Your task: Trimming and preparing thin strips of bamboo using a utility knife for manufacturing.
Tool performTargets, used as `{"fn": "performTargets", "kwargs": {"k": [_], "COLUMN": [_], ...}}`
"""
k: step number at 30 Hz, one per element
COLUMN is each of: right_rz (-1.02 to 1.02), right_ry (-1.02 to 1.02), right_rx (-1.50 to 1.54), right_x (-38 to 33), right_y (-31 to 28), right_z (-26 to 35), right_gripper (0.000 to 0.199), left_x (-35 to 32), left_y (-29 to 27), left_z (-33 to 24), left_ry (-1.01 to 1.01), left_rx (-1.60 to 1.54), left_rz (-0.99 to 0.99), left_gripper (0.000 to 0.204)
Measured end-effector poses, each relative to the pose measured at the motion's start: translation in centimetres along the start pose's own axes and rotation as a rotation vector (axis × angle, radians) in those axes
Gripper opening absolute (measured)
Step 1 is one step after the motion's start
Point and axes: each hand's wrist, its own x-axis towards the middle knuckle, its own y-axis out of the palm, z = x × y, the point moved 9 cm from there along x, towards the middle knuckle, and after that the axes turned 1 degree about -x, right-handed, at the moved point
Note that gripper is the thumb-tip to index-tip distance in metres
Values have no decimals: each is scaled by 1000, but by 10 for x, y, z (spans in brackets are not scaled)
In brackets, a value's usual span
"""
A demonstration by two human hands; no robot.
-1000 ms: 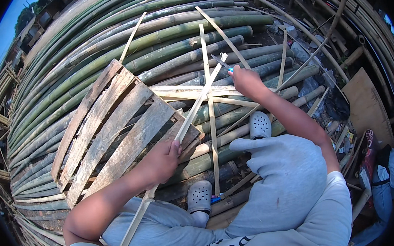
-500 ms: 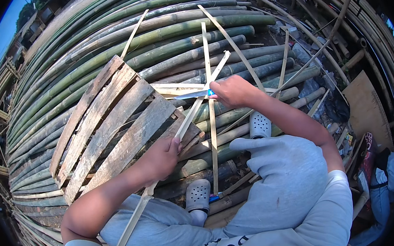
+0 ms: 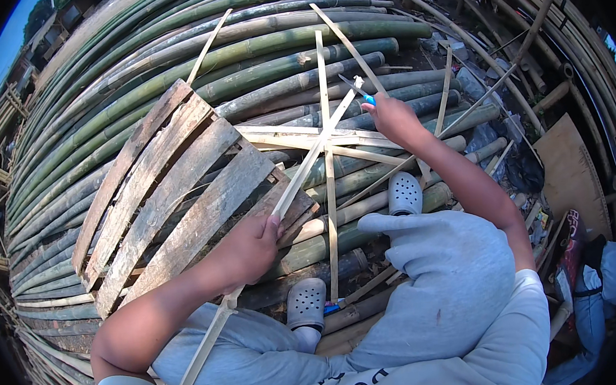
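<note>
My left hand is closed round a long pale bamboo strip, which slants from my lap up to a frayed far end. In my right hand is a knife with a blue handle, its blade beside the strip's frayed tip. Whether the blade touches the strip I cannot tell. Other split strips lie crossed beneath, some running sideways under the held one. A slatted wooden pallet rests at the left of the strips, close to my left forearm.
Rows of green bamboo poles spread under everything. My feet are in grey clogs; a small blue object lies beside one. At the right are a brown board, bags and scraps, with more poles behind.
My right hand has moved the knife away from me along the strip, from its middle up to the frayed tip. My left hand keeps its place on the strip.
</note>
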Motion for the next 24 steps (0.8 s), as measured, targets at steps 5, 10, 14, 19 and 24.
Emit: {"fn": "performTargets", "kwargs": {"k": [5,10,14,19,24], "right_rz": [-77,-272,-72,32,97], "right_ry": [-437,-598,57,-195,-521], "right_rx": [170,121,-99,25,116], "right_x": [-28,-34,5,-2,-36], "right_y": [-51,-77,8,-7,-53], "right_z": [126,138,-18,85,159], "right_gripper": [29,22,25,21,18], "left_x": [-3,-4,-1,0,-5], "left_y": [-3,2,6,3,5], "left_z": [-1,12,-4,9,5], "left_ry": [-50,-156,-34,-126,-154], "left_rx": [-23,-131,-78,-108,-164], "left_rz": [2,78,56,80,104], "left_gripper": [46,41,41,40,39]}}
